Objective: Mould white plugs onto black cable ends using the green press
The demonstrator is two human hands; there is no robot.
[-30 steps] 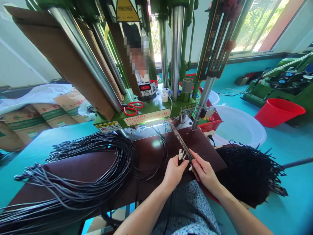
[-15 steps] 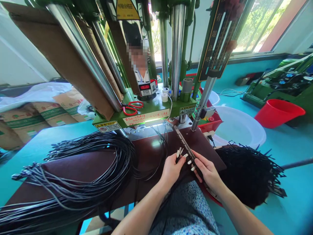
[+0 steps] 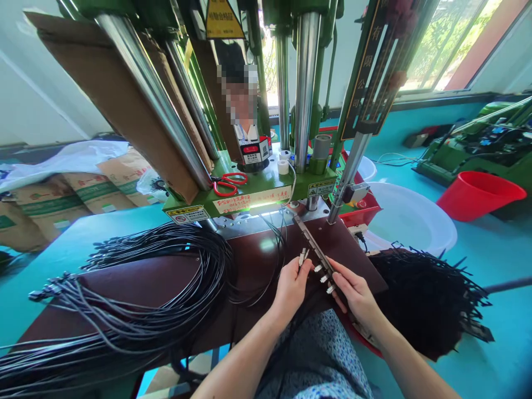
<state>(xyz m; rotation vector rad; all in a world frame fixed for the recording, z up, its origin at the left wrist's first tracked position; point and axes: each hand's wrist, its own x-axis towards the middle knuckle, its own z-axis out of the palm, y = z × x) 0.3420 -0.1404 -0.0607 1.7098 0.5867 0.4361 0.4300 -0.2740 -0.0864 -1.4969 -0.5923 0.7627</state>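
Observation:
My left hand pinches a few black cables whose silver connector tips stick up above my fingers. A long metal fixture bar lies slanted on the dark brown worktable, with several connectors seated along its lower end. My right hand rests closed on the bar's lower end, fingers beside those seated connectors. A big bundle of black cables sprawls over the left of the table.
A green press with steel columns stands behind the table, red scissors on its ledge. A heap of black finished cables lies right. White basin and red bucket sit on the floor. Another person stands behind the press.
My left hand has lifted its cable ends slightly up and away from the bar. More connectors now sit on the bar's lower end. My right hand stays on the bar.

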